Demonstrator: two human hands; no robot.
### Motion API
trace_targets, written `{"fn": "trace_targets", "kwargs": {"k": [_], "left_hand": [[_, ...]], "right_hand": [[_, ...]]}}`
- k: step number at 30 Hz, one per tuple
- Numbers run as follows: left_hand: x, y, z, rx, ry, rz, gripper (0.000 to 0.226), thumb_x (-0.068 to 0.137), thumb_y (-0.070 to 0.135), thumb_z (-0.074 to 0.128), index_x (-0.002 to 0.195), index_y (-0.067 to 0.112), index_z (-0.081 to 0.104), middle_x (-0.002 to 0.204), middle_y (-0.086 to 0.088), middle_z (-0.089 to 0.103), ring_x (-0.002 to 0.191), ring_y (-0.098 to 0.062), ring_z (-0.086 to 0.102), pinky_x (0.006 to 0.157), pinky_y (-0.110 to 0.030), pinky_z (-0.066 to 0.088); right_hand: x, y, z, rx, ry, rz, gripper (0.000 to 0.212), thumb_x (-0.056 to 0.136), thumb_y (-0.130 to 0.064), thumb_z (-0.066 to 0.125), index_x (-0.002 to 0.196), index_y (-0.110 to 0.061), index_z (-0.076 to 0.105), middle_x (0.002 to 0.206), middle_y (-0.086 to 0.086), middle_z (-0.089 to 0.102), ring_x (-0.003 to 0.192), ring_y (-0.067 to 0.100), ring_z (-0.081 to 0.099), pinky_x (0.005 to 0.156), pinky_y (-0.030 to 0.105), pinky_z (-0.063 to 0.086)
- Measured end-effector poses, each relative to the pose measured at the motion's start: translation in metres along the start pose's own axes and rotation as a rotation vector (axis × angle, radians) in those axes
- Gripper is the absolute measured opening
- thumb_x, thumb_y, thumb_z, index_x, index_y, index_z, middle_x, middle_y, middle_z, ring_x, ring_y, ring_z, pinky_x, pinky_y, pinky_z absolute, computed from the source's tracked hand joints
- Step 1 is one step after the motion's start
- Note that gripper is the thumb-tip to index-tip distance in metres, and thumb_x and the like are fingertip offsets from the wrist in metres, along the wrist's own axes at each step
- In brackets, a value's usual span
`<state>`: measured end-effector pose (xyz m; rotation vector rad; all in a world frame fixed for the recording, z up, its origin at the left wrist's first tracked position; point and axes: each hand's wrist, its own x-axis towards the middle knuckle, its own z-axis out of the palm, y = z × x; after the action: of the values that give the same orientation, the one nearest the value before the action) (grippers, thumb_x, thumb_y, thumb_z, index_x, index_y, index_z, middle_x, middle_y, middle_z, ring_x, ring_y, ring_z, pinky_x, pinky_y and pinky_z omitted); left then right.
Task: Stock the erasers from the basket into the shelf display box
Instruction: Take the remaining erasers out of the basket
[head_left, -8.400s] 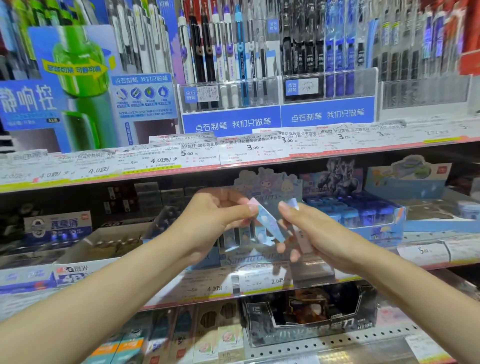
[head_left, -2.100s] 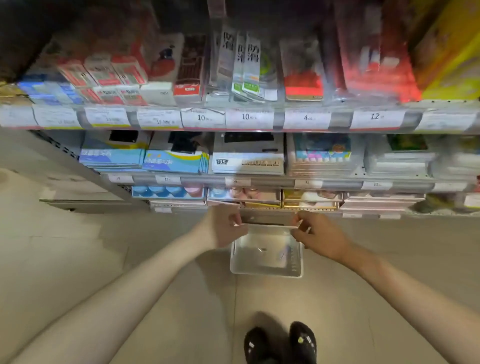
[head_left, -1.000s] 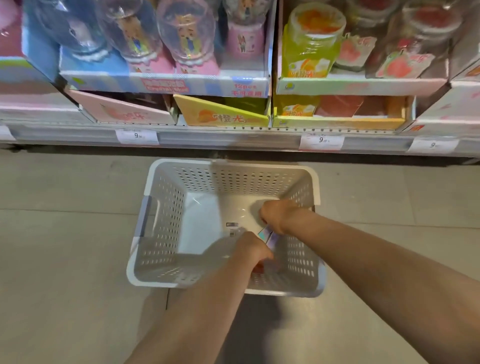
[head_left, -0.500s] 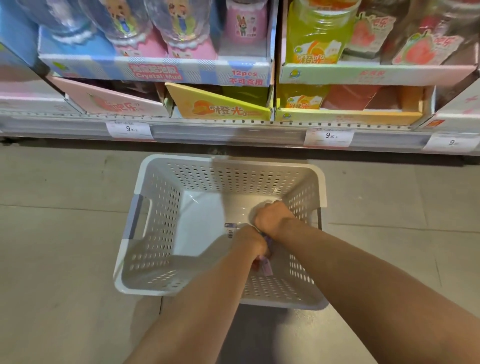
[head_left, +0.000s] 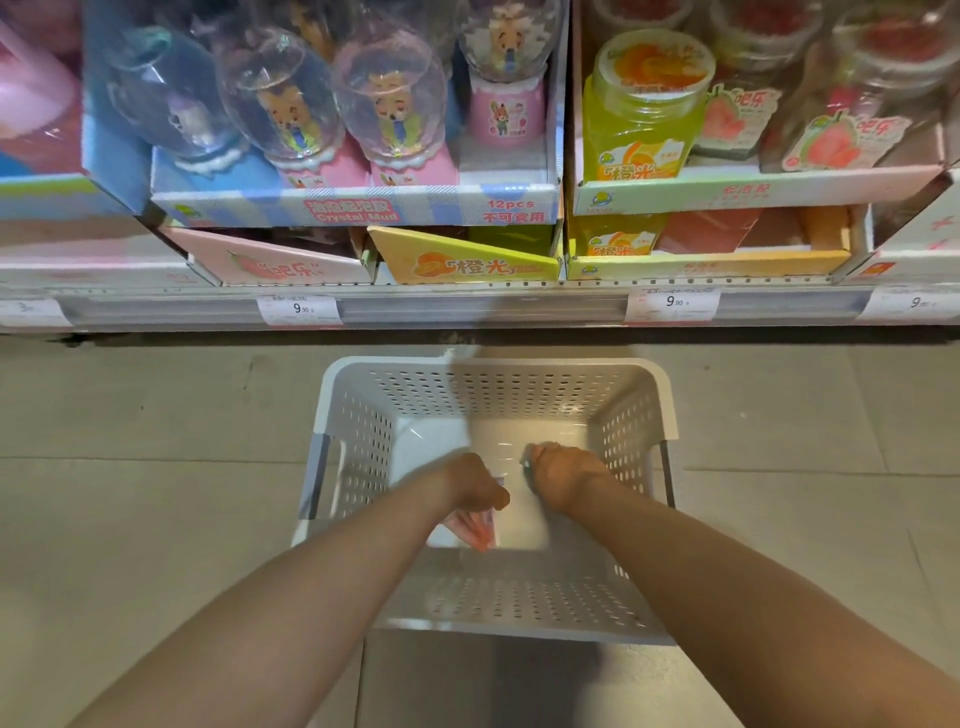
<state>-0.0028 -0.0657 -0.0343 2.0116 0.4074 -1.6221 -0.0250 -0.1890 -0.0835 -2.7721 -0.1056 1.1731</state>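
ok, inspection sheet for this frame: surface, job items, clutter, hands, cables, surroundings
Surface: grey tiled floor; the white perforated basket stands on it in front of the bottom shelf.
Job's things: basket in view; a pink-striped packet lies under the left hand, probably erasers, blurred. Shelf display box for erasers not in view.
Clutter: nothing seen.
Hands: left hand and right hand both reach inside the basket, fingers curled down; the right seems to grip something small, the left's grip cannot be told.
Cables: nothing seen.
Surroundings: bottom shelf with 9.90 price tags; Crystal Mud display box of domed toys; yellow jar and pink-labelled jars beside it.
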Motion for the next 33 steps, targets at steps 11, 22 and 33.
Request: {"fn": "trace_targets", "kwargs": {"k": [11,22,33], "left_hand": [[-0.144,0.001,-0.058,-0.102,0.145,0.188,0.022,0.083,0.002,0.043,0.100,-0.012,0.047,0.041,-0.013,0.061,0.040,-0.019,0.063,0.043,-0.028,0.056],[-0.436,0.041,-0.099,-0.200,0.102,0.460,0.023,0.085,-0.001,0.042,0.065,0.010,0.047,0.067,-0.015,0.059,0.045,-0.013,0.063,0.045,-0.024,0.053],[-0.753,0.076,-0.134,-0.088,0.211,0.830,0.012,0.081,0.006,0.059,0.091,0.000,0.062,0.086,-0.021,0.068,0.068,-0.027,0.067,0.062,-0.036,0.059]], "right_hand": [[-0.114,-0.025,-0.092,0.644,0.094,0.031,0.026,0.094,-0.015,0.042,0.109,0.005,0.044,0.106,0.021,0.062,0.101,0.035,0.058,0.078,0.031,0.044],[-0.351,-0.087,-0.282,1.116,0.216,-0.073,0.014,0.094,-0.016,0.041,0.090,-0.009,0.053,0.067,-0.001,0.050,0.052,0.004,0.044,0.044,0.014,0.036],[-0.617,-0.159,-0.484,1.310,0.451,-0.276,0.031,0.093,-0.005,0.040,0.067,-0.019,0.049,0.041,-0.015,0.047,0.040,0.003,0.034,0.040,0.014,0.027]]}}
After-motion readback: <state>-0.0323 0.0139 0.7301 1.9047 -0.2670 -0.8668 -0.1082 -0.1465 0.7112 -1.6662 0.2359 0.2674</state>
